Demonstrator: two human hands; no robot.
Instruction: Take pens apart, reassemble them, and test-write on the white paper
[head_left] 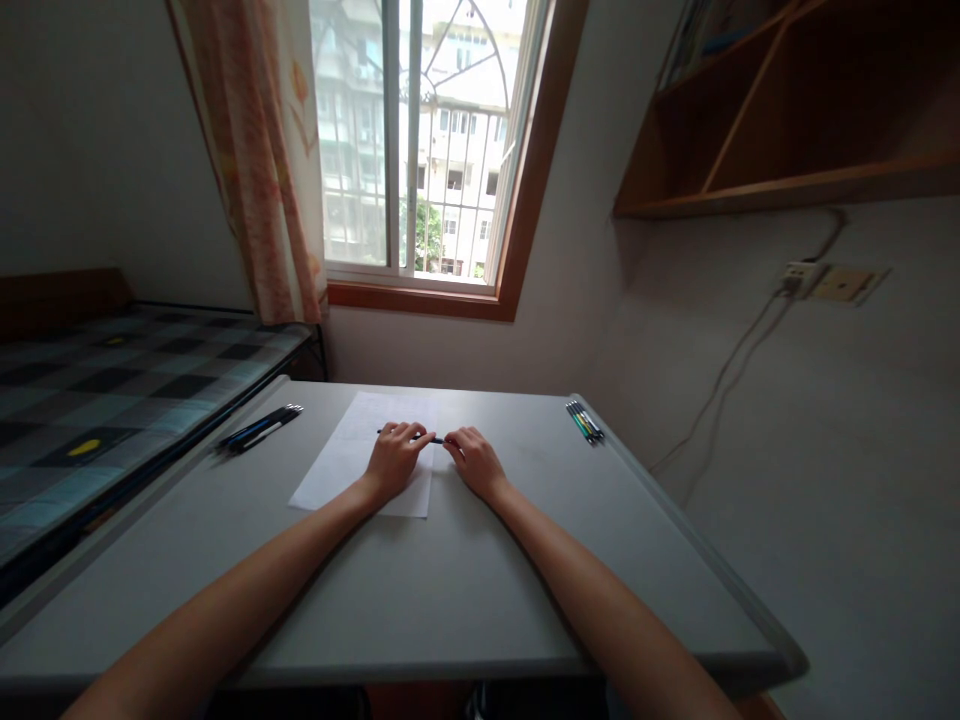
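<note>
Both hands meet over a dark pen [437, 440] held crosswise above the table. My left hand [395, 458] is closed around its longer part, and a dark tip pokes out on that hand's far left side. My right hand [474, 460] pinches the other end between thumb and fingers. Under my left hand lies a white sheet of paper [337, 470]; my right hand is just past the sheet's right edge. Most of the pen's barrel is hidden by the fingers.
On the grey-white table [360, 600], several dark pens [262, 428] lie at the left edge and several pens [584, 422] at the far right. A bed [150, 360] adjoins the left side. Walls, a window [420, 150] and a wooden shelf [750, 190] surround the table.
</note>
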